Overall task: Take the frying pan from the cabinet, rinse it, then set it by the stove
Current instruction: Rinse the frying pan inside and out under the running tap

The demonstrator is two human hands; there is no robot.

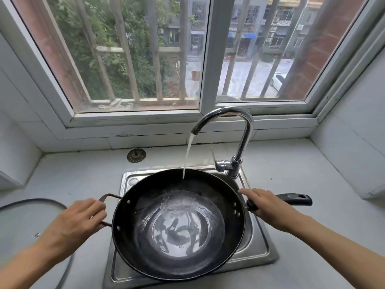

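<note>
Pale worktop (pixel 291 184) runs beneath a barred window (pixel 145 55), with a steel sink (pixel 256 247) set into it. Over the sink sits the black frying pan (pixel 145 257), covering most of the basin. Water (pixel 187 155) pours from the curved chrome tap (pixel 243 130) onto the pan's far inner wall and pools in its base. The left hand (pixel 77 220) is closed around the small metal loop handle (pixel 108 197) on the pan's left side. The right hand (pixel 266 205) is wrapped around the long black handle (pixel 295 199) on its right. A glass lid (pixel 27 222) lies on the worktop to the left, and a round strainer (pixel 136 155) rests near the wall.
</note>
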